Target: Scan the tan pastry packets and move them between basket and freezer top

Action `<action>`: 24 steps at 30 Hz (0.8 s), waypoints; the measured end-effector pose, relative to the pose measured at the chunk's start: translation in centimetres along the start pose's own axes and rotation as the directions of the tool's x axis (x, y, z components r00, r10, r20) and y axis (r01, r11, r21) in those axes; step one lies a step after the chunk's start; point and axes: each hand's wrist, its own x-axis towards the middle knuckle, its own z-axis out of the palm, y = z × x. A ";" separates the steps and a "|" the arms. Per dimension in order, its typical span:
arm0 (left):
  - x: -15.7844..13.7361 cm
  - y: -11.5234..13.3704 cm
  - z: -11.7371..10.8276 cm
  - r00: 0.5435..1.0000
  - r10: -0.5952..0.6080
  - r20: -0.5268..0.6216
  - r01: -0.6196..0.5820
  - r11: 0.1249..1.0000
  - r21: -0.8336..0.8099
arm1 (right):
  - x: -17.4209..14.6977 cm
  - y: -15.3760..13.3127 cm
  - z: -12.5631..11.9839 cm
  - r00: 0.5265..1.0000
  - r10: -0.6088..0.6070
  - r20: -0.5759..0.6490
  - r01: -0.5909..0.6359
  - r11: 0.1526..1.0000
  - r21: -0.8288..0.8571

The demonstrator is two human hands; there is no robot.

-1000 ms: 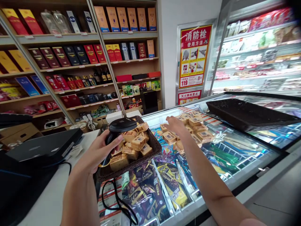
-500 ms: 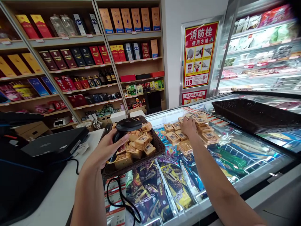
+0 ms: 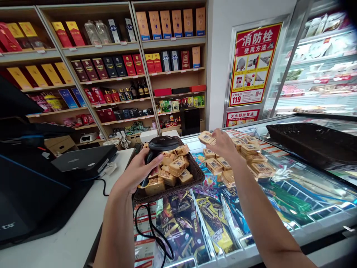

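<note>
My left hand point(image 3: 142, 167) is wrapped round the handle of a black barcode scanner point(image 3: 163, 143), its head above a dark woven basket point(image 3: 199, 178). Several tan packaged blocks with barcode labels point(image 3: 177, 167) lie heaped in that basket. Between the fingertips of my right hand point(image 3: 223, 144) is one such packaged block point(image 3: 206, 137), raised with its label side up. Below and to the right of this hand, more packaged blocks point(image 3: 251, 149) are spread and stacked on the freezer's glass top point(image 3: 206, 180).
A black cable point(image 3: 152, 230) hangs in front of the basket. Ice-cream packets point(image 3: 214, 219) show through the glass. A dark empty tray point(image 3: 312, 145) rests on the right. At left are a counter point(image 3: 69, 230) and a black machine point(image 3: 86, 160); shelves of boxed goods line the back.
My right hand has lifted a packaged block off the pile and brought it left, towards the scanner. The left hand still grips the scanner over the basket. The whole view has shifted somewhat.
</note>
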 end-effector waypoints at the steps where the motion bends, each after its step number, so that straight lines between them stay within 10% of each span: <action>1: -0.1 0.1 0.1 1.000 -0.013 0.007 0.013 1.000 -0.002 | -0.5 -1.4 -0.6 0.997 -0.077 0.016 0.076 0.996 0.034; 9: -0.4 0.5 0.6 0.999 0.031 0.023 -0.031 0.999 0.011 | -3.2 -6.4 -1.5 0.927 -0.370 0.062 0.360 0.924 0.128; 24: -0.2 -0.1 -0.5 0.998 0.014 -0.064 -0.016 1.000 -0.018 | -3.5 -6.9 -1.4 0.959 -0.261 0.116 0.254 0.965 0.072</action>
